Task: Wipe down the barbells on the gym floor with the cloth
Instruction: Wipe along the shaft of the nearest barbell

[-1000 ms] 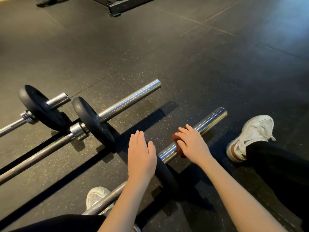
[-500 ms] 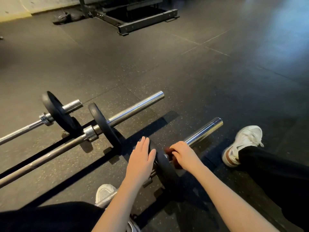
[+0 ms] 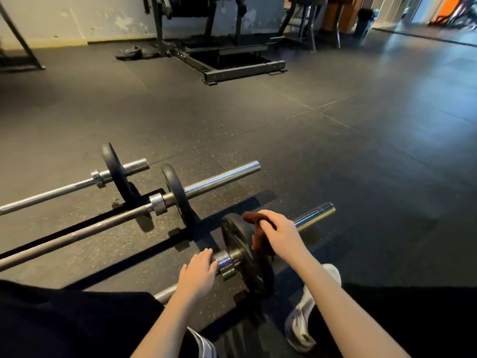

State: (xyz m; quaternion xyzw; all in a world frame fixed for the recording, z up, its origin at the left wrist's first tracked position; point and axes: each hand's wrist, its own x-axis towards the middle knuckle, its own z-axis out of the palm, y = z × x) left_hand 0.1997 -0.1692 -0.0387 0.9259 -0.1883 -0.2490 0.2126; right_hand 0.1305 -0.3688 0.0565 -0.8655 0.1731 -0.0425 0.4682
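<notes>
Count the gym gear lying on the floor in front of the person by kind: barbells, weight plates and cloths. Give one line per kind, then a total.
barbells: 3
weight plates: 3
cloth: 1
Total: 7

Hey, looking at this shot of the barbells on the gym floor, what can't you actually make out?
Head view only:
- Cloth: mostly covered by the right hand gripping it.
- Nearest barbell: shaft vanishes under the left hand and a black-clad leg; whether that hand grips it is unclear.
- Middle barbell and far barbell: cut off by the left edge.
- Back machine: dim, blurred.
</notes>
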